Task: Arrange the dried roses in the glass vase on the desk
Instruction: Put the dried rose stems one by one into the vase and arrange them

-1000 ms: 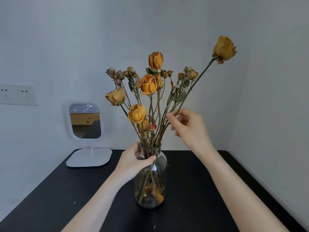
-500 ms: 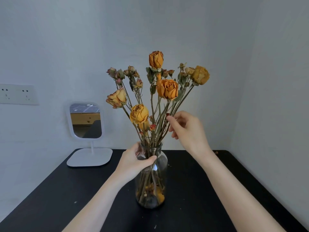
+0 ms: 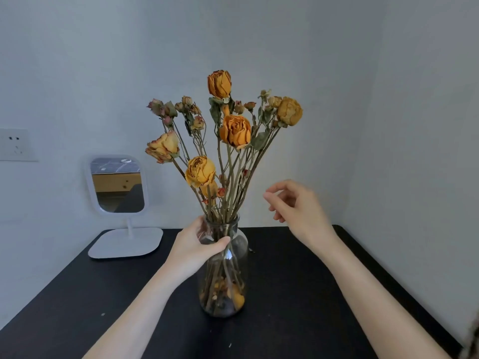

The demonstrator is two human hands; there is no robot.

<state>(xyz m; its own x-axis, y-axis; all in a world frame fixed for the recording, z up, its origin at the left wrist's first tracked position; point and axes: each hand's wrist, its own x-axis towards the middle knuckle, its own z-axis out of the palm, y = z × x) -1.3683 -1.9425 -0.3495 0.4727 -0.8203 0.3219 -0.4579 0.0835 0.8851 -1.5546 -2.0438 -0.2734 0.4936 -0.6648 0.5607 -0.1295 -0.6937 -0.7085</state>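
Observation:
A clear glass vase (image 3: 225,286) stands in the middle of the black desk (image 3: 298,294). Several dried orange and yellow roses (image 3: 236,130) rise from it, their stems fanning out above the neck. A yellow rose (image 3: 289,111) sits at the upper right of the bunch. My left hand (image 3: 198,244) is wrapped around the vase's neck and shoulder. To the right of the stems my right hand (image 3: 298,206) hovers, fingers loosely apart, touching nothing.
A small white table mirror (image 3: 118,186) on a flat white base (image 3: 127,242) stands at the desk's back left. A wall socket (image 3: 15,145) is on the left wall. White walls close in behind and on the right.
My right hand pushed the tall yellow rose down into the bunch, then let go of the stems and drew back to the right. My left hand stayed on the vase.

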